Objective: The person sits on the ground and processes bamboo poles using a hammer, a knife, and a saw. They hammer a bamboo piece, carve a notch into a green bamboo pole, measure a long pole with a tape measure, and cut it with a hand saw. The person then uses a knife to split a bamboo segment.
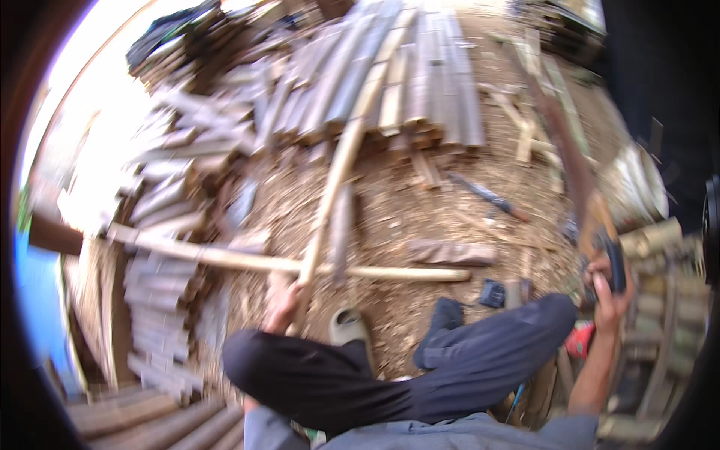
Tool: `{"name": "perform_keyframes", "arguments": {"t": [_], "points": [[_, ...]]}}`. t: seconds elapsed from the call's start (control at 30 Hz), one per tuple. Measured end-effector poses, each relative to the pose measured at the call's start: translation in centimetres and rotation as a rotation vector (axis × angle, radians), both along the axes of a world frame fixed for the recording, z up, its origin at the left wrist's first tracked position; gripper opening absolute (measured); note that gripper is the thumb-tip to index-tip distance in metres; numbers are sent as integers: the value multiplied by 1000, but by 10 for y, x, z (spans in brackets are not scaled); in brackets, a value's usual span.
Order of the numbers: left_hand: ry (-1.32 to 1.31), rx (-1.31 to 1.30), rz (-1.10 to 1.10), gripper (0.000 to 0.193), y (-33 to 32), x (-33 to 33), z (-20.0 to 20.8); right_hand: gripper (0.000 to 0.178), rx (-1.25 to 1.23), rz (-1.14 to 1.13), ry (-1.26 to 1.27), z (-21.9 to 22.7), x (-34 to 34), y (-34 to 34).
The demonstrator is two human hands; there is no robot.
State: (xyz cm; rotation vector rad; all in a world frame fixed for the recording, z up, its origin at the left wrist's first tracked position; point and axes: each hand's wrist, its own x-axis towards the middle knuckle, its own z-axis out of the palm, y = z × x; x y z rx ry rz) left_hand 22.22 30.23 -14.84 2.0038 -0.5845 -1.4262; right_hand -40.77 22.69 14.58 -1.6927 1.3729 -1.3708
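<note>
A long pale bamboo pole runs away from me over the shavings, its near end beside my left knee. My left hand is closed round it near that end, slightly blurred. Beneath it, a second pale pole lies crosswise. Off to the right, my right hand grips the dark handle of a handsaw, raised clear of the poles. Its long brown blade points up and away, smeared by motion.
Stacks of split bamboo lengths lie ahead, with more short pieces piled at left. A dark-bladed tool and a brown bamboo piece rest on the shavings. A pale sack and cut bamboo stand at right.
</note>
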Motion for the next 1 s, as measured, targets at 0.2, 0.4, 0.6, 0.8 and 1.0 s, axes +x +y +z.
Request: {"name": "perform_keyframes", "arguments": {"t": [0.2,0.4,0.6,0.8,1.0], "points": [[-15,-91,-76,33,-14,-19,65,51,169,399,131,-52,112,31],[166,-73,12,35,-6,-14,33,49,285,778,228,-98,161,14],[178,-75,6,34,-10,-20,38,52,306,869,238,-127,185,1],[-239,-294,-362,36,7,-2,27,52,385,828,26,-152,280,6],[-705,-33,-260,58,59,-55,76,62,448,619,-486,-113,275,35]]}}
